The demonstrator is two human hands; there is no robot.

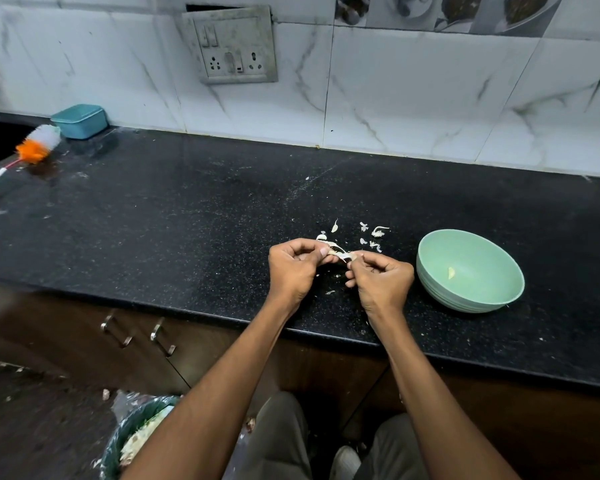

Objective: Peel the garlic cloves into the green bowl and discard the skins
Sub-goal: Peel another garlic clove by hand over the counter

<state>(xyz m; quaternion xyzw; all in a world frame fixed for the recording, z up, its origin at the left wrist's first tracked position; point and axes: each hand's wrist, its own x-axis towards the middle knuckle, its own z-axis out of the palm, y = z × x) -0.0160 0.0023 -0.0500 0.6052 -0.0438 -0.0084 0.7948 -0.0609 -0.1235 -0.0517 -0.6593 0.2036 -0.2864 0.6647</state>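
Note:
Both my hands meet over the black counter (187, 216), just left of the green bowl (430, 275). My left hand (295, 268) pinches one end of a garlic clove (338, 251) with loose papery skin. My right hand (381, 282) pinches the other end of it. One peeled clove (451, 273) lies inside the bowl. Several bits of white garlic skin (373, 235) are scattered on the counter beyond my hands.
A lined waste bin (132, 441) with scraps stands on the floor at lower left, beside my legs. A teal lidded box (80, 121) and an orange-and-white brush (37, 145) lie at the far left by the sink. A tiled wall with a socket panel (231, 46) runs behind.

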